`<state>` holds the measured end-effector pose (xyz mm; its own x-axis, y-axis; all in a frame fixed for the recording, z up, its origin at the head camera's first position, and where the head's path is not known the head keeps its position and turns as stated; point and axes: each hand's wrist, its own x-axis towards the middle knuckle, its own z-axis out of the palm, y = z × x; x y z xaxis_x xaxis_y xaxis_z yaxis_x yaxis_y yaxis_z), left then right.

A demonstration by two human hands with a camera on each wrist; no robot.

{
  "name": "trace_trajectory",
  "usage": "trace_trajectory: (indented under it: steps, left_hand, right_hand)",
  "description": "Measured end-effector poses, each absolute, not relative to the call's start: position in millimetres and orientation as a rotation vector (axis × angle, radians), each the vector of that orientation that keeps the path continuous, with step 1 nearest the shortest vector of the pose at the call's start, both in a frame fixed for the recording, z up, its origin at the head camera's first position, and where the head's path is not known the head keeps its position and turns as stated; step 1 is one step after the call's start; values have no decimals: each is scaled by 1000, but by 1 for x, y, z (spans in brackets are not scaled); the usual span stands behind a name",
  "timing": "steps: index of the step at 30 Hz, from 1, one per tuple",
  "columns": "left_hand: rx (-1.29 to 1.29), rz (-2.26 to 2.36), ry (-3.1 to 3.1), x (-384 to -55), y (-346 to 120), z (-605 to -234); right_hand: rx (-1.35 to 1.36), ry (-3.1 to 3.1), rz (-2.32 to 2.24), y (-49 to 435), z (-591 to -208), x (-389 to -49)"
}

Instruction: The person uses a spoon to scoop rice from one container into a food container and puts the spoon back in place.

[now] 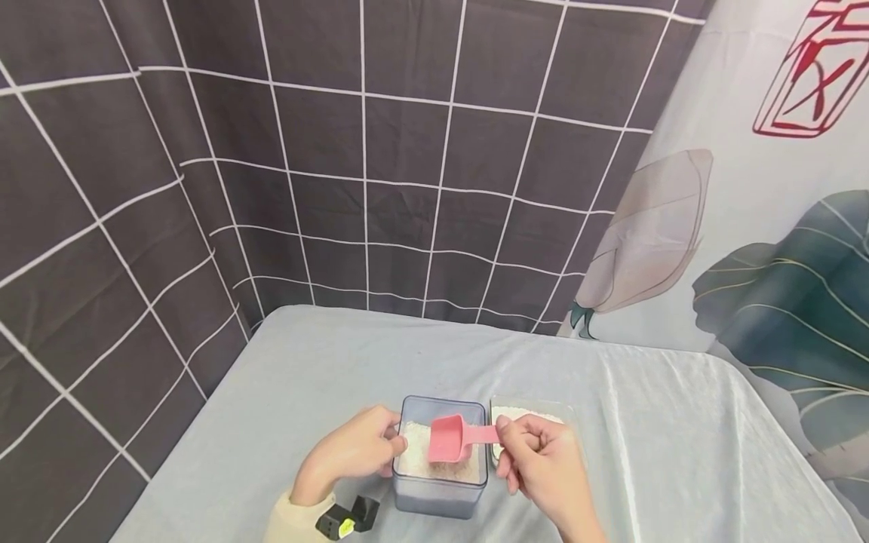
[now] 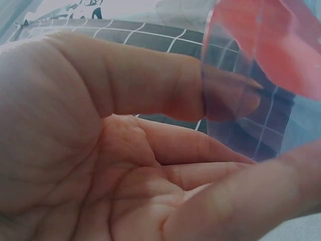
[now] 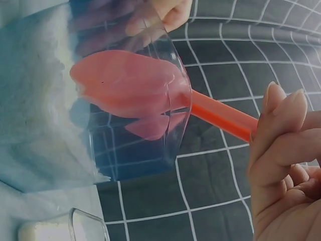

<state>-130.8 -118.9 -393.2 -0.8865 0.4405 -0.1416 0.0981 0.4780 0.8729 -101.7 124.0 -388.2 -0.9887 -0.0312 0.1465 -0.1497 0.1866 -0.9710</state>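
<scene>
A clear bluish plastic container (image 1: pixel 440 501) stands near the table's front, partly filled with a white, fine-grained material (image 1: pixel 417 439) whose kind I cannot tell. My left hand (image 1: pixel 363 445) holds the container's left side, with fingertips at its rim and wall. In the left wrist view, one fingertip of that hand (image 2: pixel 125 165) shows through the clear wall. Between thumb and fingers, my right hand (image 1: pixel 546 467) pinches the handle of a pink scoop (image 1: pixel 446 439). Its tilted bowl is at the container, above the white material; in the right wrist view the scoop (image 3: pixel 125 85) appears through the wall.
Right of the container sits a lower clear box (image 1: pixel 526 411) holding white material, partly hidden by my right hand. A pale blue cloth covers the table (image 1: pixel 326 362). Dark checked curtains (image 1: pixel 400 211) hang behind and left; a printed light curtain (image 1: pixel 733 188) hangs right.
</scene>
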Motion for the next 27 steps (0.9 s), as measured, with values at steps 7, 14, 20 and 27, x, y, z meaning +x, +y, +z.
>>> trace_trajectory:
  steps: [7, 14, 20, 27]
  left_hand:
    - [453, 1358, 2395, -131, -119, -394]
    - [446, 1353, 2409, -130, -120, -393]
    - [459, 1346, 2410, -131, -120, -393]
    - [461, 1330, 2420, -131, -120, -392]
  right_hand:
    - [194, -2378, 1835, 121, -390, -99]
    - [257, -2334, 1708, 115, -386, -96]
    - [307, -2272, 1629, 107, -376, -91]
    - [263, -2368, 1647, 106, -387, -95]
